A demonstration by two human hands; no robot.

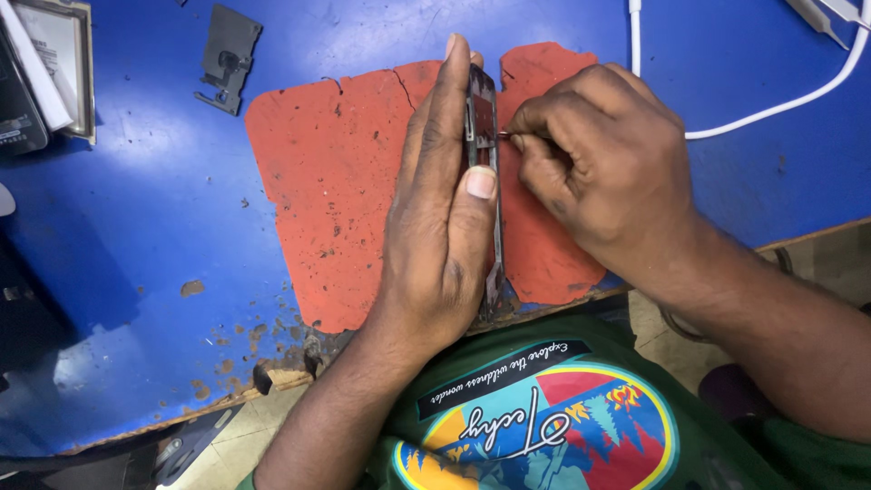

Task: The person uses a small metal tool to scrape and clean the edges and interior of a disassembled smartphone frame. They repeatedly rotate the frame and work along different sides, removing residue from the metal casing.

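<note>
A dark phone frame (pixel 482 118) stands on its long edge on a worn red mat (pixel 336 181). My left hand (pixel 440 209) lies flat against its left side, thumb along the upper edge, and holds it upright. My right hand (pixel 599 154) is closed on a thin metal tool (pixel 502 135) whose tip touches the frame's right side near the top. Most of the tool is hidden inside the fist.
The mat lies on a scuffed blue table (pixel 145 209) with a chipped front edge. A grey metal plate (pixel 227 54) lies at the back left, boxes (pixel 45 63) at the far left, a white cable (pixel 771 104) at the back right.
</note>
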